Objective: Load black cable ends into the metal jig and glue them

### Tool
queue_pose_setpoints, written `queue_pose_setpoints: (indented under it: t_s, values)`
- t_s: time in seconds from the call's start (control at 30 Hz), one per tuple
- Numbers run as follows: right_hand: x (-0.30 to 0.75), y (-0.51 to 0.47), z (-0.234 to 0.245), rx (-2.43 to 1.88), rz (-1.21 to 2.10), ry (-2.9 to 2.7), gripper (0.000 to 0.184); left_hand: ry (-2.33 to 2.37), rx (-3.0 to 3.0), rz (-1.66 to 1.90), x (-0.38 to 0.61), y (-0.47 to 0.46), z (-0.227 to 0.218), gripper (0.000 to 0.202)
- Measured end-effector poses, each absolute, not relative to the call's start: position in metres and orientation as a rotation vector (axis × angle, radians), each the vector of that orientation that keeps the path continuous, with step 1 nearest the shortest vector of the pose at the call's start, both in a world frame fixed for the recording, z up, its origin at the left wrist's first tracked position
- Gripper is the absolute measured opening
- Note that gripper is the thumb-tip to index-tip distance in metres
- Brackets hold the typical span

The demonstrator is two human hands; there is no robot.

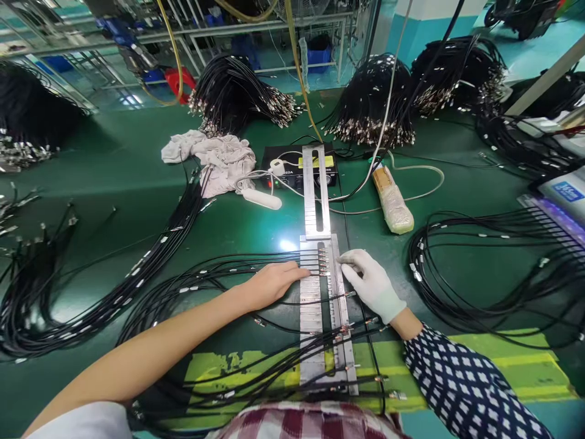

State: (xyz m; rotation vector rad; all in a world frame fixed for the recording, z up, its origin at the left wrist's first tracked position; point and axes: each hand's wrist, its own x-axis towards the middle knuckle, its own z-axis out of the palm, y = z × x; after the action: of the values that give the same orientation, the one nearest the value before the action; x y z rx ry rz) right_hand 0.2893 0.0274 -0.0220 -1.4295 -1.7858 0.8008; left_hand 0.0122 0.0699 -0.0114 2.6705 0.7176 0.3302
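Observation:
My bare left hand lies flat on several black cables, fingers stretched out, pressing their ends into the slots of a long metal fixture. My right hand, in a white glove, rests beside the fixture's right rail with its fingertips by the copper cable tips; the fingers look loosely curled and I cannot make out anything in them. More cables cross the fixture nearer to me.
Bundles of black cables are heaped at the back and coiled at the right and left. A black control box, a crumpled cloth, a white handle and a wrapped block lie behind the fixture on the green table.

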Motion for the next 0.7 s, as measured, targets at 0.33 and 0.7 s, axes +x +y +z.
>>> queue_pose_setpoints:
  t_s: [0.33, 0.7]
  values:
    - [0.289, 0.028, -0.021, -1.428, 0.825, -1.773, 0.016, 0.707, 2.65, 0.343, 0.014, 0.071, -0.012, 0.033]
    - [0.288, 0.028, -0.02, -1.406, 0.836, -1.753, 0.015, 0.907, 2.937, 0.499, 0.008, 0.045, -0.022, 0.035]
